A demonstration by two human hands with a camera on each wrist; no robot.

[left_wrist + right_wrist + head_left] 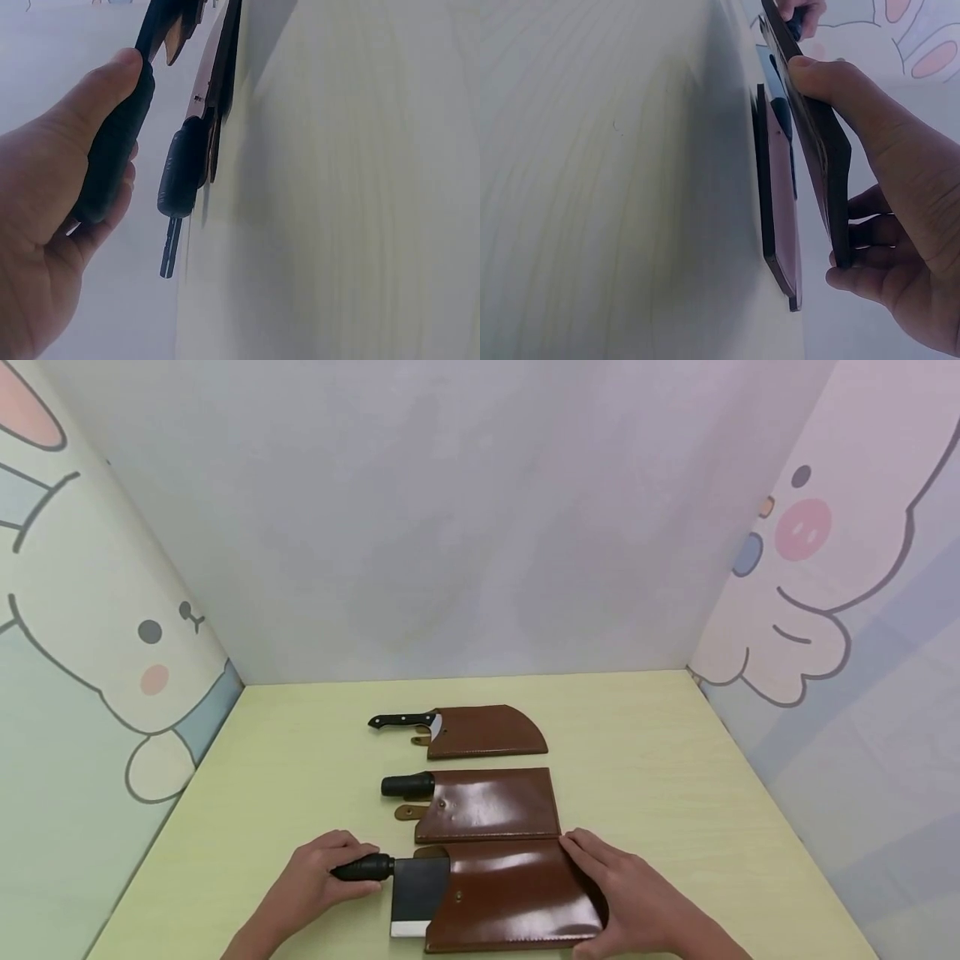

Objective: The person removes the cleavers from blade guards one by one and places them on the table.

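Nearest the camera, at the bottom centre of the frame, a large brown sheath (517, 893) lies across the view with a cleaver (420, 902) partly inside it, a broad strip of blade showing at the sheath's mouth. The pale edge of the blade points to the bottom of the frame.

The left hand (311, 877), lower left, has its fingers curled round the black handle (363, 867), thumb laid along it — a hold that probably serves to steer the blade while staying off the edge. The right hand (637, 902), lower right, spans the sheath's closed end, thumb on the bottom corner and fingers gripping the top one; seemingly this braces the sheath against the left hand and keeps skin away from the mouth. The right wrist view shows this sheath raised off the table (247, 802), likely so that the fingers can wrap its edges.

Above it, mid-frame, lies a second sheath (495, 806) with a stubby dark handle (407, 786) and a loose strap (408, 812); higher still, a round-ended sheath (487, 732) holds a knife with a riveted handle (405, 720). All three handles point left — a row apparently arranged so each grip falls on the same side.
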